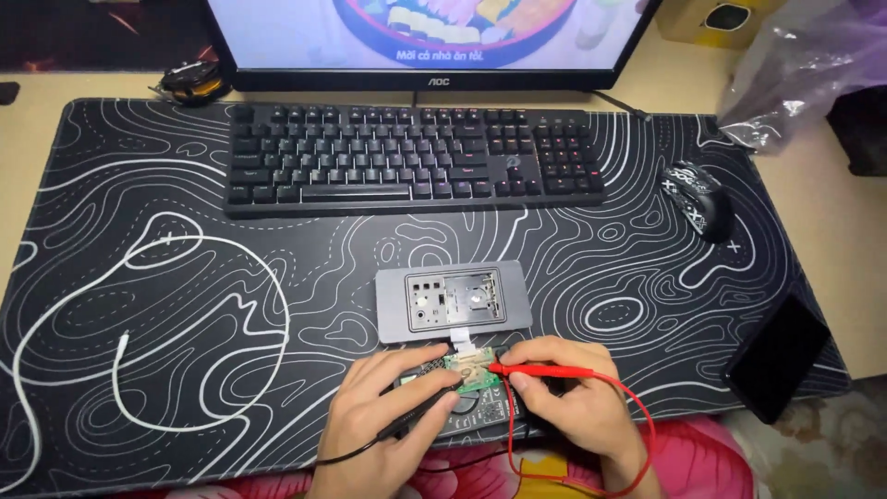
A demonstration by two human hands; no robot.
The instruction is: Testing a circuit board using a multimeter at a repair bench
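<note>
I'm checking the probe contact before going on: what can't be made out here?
- Probe tips on the green board: too small, head view.
- Meter: covered by left hand and right hand.
- Monitor: cut by top edge.
- Black lead and red lead: leave the bottom edge.

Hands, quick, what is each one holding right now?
Left hand: closed on a black probe, tip at the small circuit board.
Right hand: closed on a red probe, tip on the same board.
</note>
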